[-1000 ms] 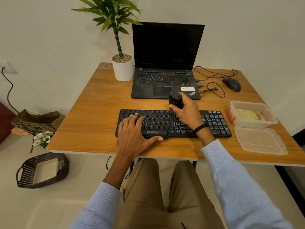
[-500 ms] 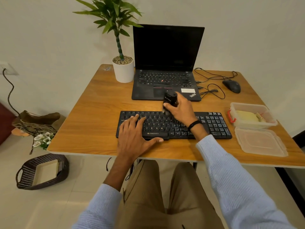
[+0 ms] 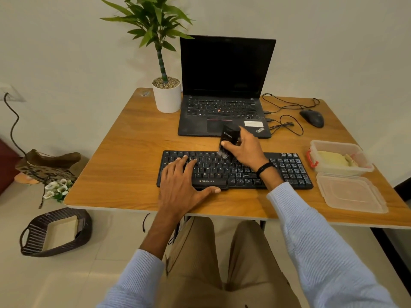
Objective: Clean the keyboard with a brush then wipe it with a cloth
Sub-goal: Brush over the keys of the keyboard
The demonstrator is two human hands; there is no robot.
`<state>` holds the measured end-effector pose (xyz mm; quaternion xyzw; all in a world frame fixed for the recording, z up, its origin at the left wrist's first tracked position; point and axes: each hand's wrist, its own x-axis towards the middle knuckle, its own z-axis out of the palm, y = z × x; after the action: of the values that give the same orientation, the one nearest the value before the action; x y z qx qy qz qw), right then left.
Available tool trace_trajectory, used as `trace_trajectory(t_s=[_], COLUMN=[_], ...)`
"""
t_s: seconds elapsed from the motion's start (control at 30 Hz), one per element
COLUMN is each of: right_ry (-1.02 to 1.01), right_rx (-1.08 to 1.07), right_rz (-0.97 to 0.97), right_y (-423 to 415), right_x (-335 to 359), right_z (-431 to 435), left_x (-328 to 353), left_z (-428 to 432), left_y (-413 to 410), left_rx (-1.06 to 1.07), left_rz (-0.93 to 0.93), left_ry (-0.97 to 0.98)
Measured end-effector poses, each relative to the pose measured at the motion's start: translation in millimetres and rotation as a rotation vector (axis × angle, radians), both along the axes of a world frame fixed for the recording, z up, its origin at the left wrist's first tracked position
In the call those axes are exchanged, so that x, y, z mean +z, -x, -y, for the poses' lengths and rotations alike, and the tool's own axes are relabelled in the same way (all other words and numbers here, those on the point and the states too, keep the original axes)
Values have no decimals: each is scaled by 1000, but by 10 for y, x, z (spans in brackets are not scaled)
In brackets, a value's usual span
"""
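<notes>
Keyboard (image 3: 233, 172), marked ZEBRONICS, lies on the table's (image 3: 124, 165) near half; left hand (image 3: 180, 185) presses it with spread fingers, right hand (image 3: 243, 150) grips the brush (image 3: 229, 138), bristles on far key row.

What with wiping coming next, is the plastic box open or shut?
Open: the box has no lid on; the lid lies beside it.

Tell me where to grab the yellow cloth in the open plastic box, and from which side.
Pinch the bunched top of the yellow cloth, coming straight down from above. It lies low inside the plastic box, whose walls block a sideways reach, and the lid lies off beside it. The right hand is nearer but grips the brush.
</notes>
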<state>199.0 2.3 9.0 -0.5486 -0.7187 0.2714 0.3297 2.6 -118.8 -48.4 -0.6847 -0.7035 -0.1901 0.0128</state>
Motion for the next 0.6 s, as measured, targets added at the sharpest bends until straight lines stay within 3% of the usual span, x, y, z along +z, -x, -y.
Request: trace_trajectory(t_s=[0.07,0.2,0.27,0.4,0.6], right_ry=[-64,31,23,74,56], right_rx=[-46,121,49,81,48], right_rz=[-7,17,33,-94,37], right_y=[22,108,101,93,91], right_x=[52,40,42,60,159], right_z=[-20,-8,-34,-7,-9], left_x=[4,8,13,2,1], left_z=[1,6,4,-2,-5], left_y=[0,1,-1,0,0], left_rx=[3,1,4,12,10], left_rz=[3,4,2,-1,1], left_ry=[-3,-6,-6,3,-14])
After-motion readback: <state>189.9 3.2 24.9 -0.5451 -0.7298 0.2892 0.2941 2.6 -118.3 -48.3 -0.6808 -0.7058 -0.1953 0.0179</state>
